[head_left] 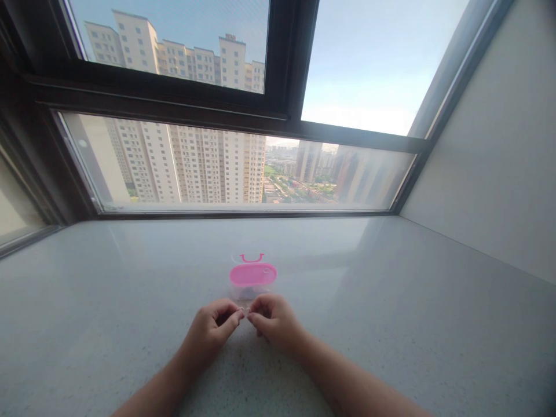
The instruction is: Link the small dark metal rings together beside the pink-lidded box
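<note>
A small clear plastic box with a pink lid [252, 277] stands on the pale stone sill [391, 301], just beyond my hands. A pink handle or clasp [252, 258] shows behind its lid. My left hand [212, 330] and my right hand [273, 319] rest on the sill with their fingertips pinched together, meeting in front of the box. Something tiny sits between the fingertips; it is too small to name.
A dark-framed window [278, 124] runs along the back of the sill, with tall apartment blocks outside. A plain wall [499, 174] closes off the right side. The sill stretches wide to both sides of the hands.
</note>
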The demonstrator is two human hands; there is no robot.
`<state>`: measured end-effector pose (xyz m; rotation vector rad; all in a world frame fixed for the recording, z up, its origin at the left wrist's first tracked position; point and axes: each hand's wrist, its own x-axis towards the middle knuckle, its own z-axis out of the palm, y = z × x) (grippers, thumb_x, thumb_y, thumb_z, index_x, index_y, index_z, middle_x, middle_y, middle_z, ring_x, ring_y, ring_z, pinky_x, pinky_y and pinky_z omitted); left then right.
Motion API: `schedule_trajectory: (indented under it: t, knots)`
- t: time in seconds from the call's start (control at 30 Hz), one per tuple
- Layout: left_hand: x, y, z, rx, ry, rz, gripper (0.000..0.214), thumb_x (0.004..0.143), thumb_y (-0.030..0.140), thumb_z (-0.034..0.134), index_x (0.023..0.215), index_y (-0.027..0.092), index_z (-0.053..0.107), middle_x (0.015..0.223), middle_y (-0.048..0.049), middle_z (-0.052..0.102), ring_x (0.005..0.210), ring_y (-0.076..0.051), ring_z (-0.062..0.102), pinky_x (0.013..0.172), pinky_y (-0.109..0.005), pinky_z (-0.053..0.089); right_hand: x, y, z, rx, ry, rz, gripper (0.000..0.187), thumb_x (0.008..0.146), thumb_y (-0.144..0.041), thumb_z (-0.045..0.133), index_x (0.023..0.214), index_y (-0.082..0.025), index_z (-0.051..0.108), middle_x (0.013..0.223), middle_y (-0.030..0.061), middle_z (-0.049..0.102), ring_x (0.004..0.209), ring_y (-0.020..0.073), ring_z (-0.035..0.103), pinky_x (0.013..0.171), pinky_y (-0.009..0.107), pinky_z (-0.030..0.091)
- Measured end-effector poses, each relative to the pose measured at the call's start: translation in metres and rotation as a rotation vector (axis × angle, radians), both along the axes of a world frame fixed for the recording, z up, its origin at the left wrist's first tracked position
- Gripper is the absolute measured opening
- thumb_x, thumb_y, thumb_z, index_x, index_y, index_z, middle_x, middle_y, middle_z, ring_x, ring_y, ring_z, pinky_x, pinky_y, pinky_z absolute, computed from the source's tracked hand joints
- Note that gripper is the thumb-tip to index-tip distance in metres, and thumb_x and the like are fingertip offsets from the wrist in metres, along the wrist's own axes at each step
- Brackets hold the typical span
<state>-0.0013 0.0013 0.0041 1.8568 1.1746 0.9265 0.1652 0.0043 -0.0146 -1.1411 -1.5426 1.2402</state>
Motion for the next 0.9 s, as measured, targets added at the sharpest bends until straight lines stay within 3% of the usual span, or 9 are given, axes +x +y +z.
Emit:
schedule_trajectory:
  t: [0.9]
  knots:
    - [0.0009,0.0013,0.0003,0.002,0.009,0.003,0.026,0.077,0.034,0.052,0.065,0.015,0.064,0.06,-0.0007,0.058,0.063,-0.017,0.053,0.057,-0.022,0.04,-0.0006,0.0009,0.0005,0.01,-0.015,0.0,0.003,0.067,-0.014,0.055,0.066,-0.012,0.058,0.044,-0.0056,0.048,0.037,0.0069,0.043,0.039,0.017,0.033]
